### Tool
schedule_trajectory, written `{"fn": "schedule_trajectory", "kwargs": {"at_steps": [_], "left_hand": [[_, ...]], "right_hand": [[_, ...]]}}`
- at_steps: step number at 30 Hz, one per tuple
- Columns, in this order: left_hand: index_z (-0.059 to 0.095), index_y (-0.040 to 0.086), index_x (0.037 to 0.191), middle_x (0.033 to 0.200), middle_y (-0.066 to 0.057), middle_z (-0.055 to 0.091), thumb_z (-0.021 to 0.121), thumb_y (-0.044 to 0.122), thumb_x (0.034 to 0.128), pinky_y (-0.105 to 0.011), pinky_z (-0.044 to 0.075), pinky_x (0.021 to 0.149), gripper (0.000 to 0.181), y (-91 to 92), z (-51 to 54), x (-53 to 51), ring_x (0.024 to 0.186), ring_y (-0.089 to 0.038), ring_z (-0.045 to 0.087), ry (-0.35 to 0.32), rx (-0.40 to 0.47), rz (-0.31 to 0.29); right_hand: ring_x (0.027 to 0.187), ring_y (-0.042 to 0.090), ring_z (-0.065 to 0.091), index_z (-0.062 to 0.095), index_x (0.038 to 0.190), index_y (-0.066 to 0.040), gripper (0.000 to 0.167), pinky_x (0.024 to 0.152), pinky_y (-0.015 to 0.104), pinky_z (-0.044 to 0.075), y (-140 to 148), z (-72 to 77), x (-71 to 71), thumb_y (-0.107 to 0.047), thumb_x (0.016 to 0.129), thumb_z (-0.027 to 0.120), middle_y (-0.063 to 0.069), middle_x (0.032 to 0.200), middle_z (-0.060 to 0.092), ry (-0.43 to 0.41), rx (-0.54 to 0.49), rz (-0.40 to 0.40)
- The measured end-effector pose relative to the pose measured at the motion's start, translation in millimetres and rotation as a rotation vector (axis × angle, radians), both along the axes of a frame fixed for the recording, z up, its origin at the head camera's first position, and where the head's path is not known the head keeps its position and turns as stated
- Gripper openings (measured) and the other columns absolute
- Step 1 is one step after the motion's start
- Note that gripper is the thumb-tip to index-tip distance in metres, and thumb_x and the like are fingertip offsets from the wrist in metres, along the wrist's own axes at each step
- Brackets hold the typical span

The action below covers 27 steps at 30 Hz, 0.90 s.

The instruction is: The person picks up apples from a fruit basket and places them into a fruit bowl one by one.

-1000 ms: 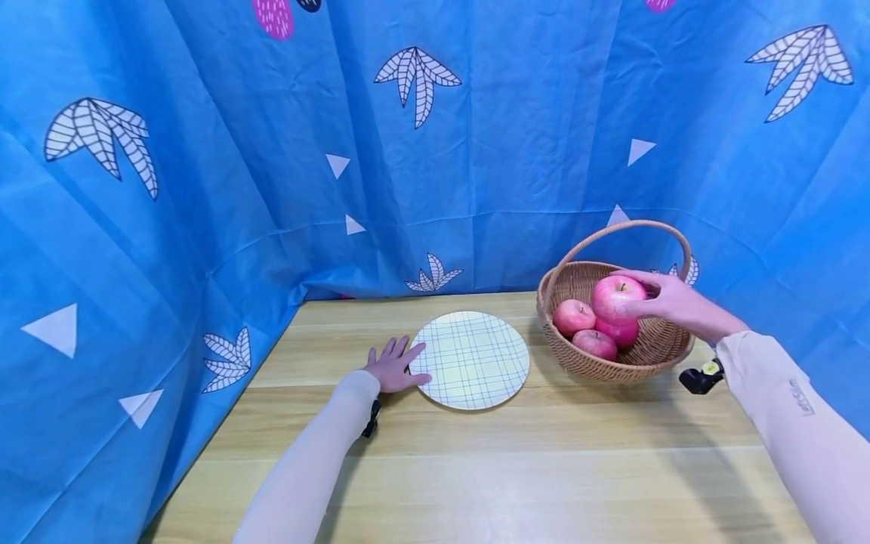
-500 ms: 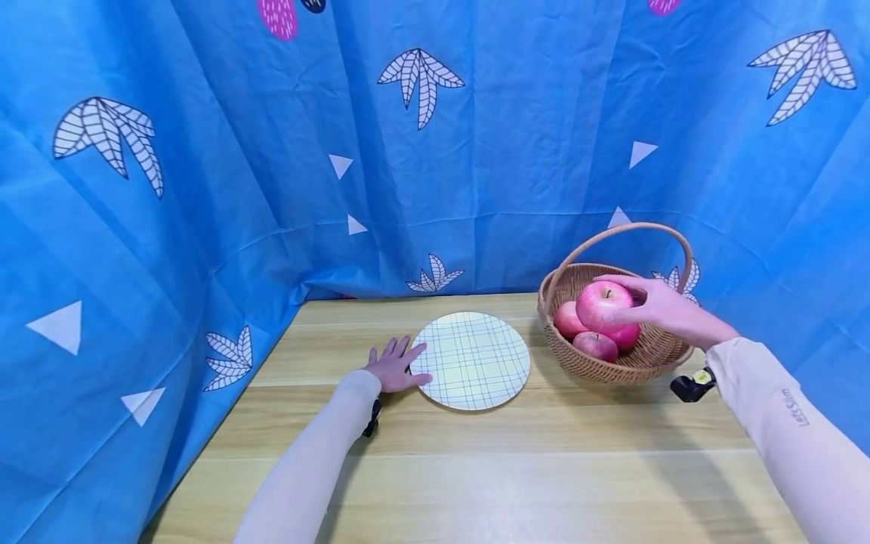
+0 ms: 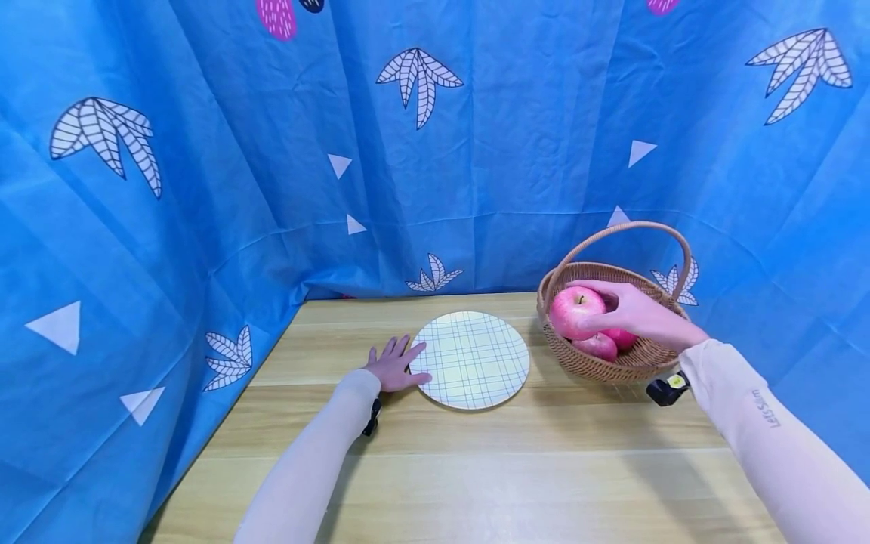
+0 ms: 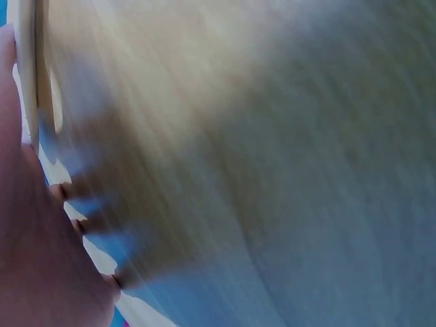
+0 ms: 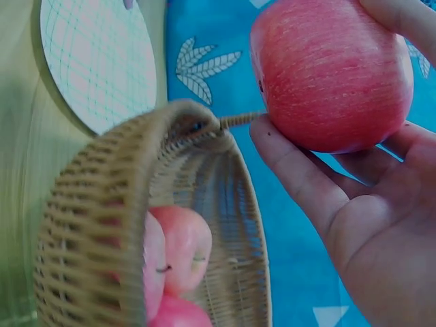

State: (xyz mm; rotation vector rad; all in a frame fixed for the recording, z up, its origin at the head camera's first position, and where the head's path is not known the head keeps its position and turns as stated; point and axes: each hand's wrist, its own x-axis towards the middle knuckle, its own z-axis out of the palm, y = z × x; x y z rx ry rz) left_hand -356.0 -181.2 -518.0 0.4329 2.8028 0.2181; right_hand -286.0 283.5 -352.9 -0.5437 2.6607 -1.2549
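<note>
My right hand (image 3: 639,313) grips a red-pink apple (image 3: 573,313) between thumb and fingers, over the left side of a wicker basket (image 3: 598,370). In the right wrist view that held apple (image 5: 334,75) is apart from the basket's rim. Several more apples (image 3: 598,347) lie inside, partly hidden by my hand and the held one. My left hand (image 3: 393,368) has its fingers spread at the left edge of a round plate (image 3: 472,361) with a blue checked pattern; thumb and forefinger reach onto its rim. The left wrist view shows only part of this hand (image 4: 48,252).
The wooden table (image 3: 476,483) stretches in front of the plate and basket. An arched handle (image 3: 635,224) rises over the basket. Blue patterned curtain (image 3: 530,136) hangs behind the table and along its left side.
My right hand has carried the apple leftward and slightly down, from over the basket's middle to its left side. My left hand and the plate have stayed put.
</note>
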Motion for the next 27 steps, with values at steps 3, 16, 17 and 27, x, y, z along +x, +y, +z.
{"fn": "schedule_trajectory", "kwargs": {"at_steps": [3, 16, 17, 27], "left_hand": [[0.009, 0.044, 0.161, 0.171, -0.005, -0.003, 0.04, 0.088, 0.0831, -0.068, -0.001, 0.12, 0.094, -0.6, -1.4, -1.8, 0.157, -0.035, -0.003, 0.003, -0.001, -0.001], [0.01, 0.043, 0.161, 0.171, -0.005, -0.002, 0.04, 0.087, 0.0838, -0.068, -0.001, 0.12, 0.094, -0.7, 0.9, -1.6, 0.157, -0.036, -0.003, 0.002, -0.002, 0.006], [0.011, 0.043, 0.161, 0.171, -0.005, -0.002, 0.041, 0.086, 0.0845, -0.069, -0.001, 0.12, 0.093, 0.1, 2.6, -0.2, 0.157, -0.036, -0.003, 0.0, -0.001, 0.008], [0.011, 0.043, 0.161, 0.171, -0.005, -0.001, 0.041, 0.085, 0.0851, -0.068, -0.001, 0.12, 0.092, 1.8, 4.7, 2.0, 0.157, -0.035, -0.002, -0.005, -0.009, 0.022]], "right_hand": [[0.123, 0.029, 0.049, 0.046, 0.149, -0.036, 0.076, 0.084, 0.041, 0.058, -7, -0.8, 0.6, -0.046, 0.082, 0.081, 0.003, 0.136, 0.056, 0.004, 0.021, -0.012], [0.115, 0.027, 0.055, 0.047, 0.149, -0.035, 0.075, 0.093, 0.039, 0.052, -45, -9.2, -9.9, -0.049, 0.083, 0.08, 0.004, 0.135, 0.059, 0.007, -0.009, 0.006], [0.116, 0.027, 0.054, 0.046, 0.149, -0.034, 0.076, 0.093, 0.039, 0.052, -48, -9.5, -10.5, -0.05, 0.083, 0.079, 0.004, 0.136, 0.059, 0.011, -0.004, 0.007], [0.12, 0.024, 0.056, 0.047, 0.15, -0.031, 0.079, 0.099, 0.037, 0.049, -74, -11.0, -15.9, -0.045, 0.082, 0.082, 0.004, 0.138, 0.059, 0.008, -0.083, 0.013]]}}
